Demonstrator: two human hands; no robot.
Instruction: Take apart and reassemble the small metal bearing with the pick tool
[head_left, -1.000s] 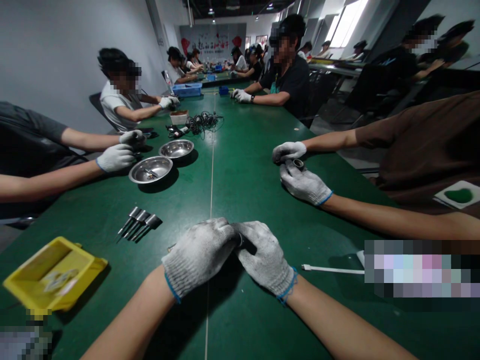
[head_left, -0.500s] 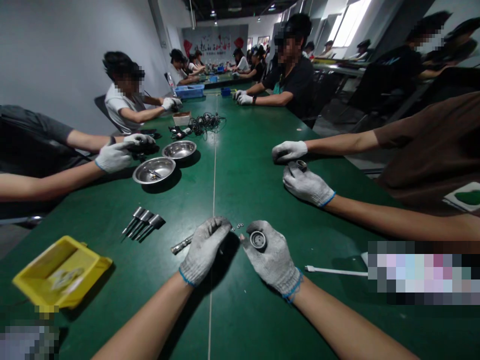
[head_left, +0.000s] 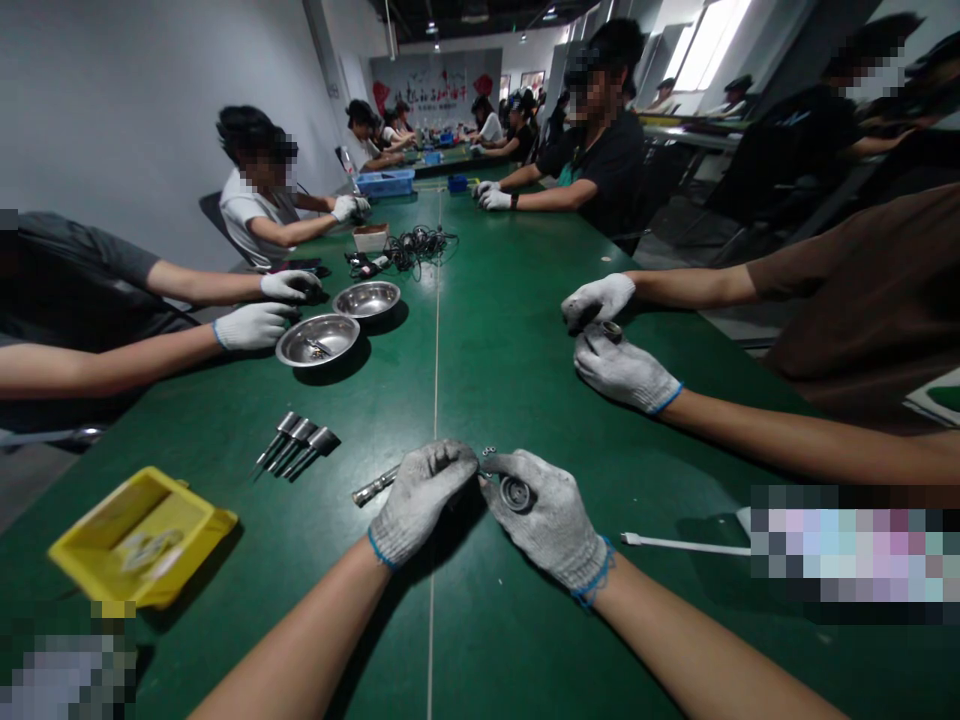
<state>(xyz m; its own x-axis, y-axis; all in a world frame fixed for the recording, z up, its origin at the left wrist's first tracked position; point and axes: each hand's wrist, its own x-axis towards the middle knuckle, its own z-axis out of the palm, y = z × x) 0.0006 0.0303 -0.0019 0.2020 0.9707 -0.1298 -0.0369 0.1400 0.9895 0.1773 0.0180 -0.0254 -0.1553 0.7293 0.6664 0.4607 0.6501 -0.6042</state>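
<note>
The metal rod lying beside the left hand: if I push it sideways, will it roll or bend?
Probably it rolls: the metal rod looks round and lies on the flat table. It looks like solid steel, so it is likely stiff and heavy for its size. Its shiny surface may be slippery.

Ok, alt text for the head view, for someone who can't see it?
Two gloved hands meet over a green table: the right hand holds a round metal part, the left hand curls beside it. A metal rod lies left of them; gloved co-workers line both sides.
</note>
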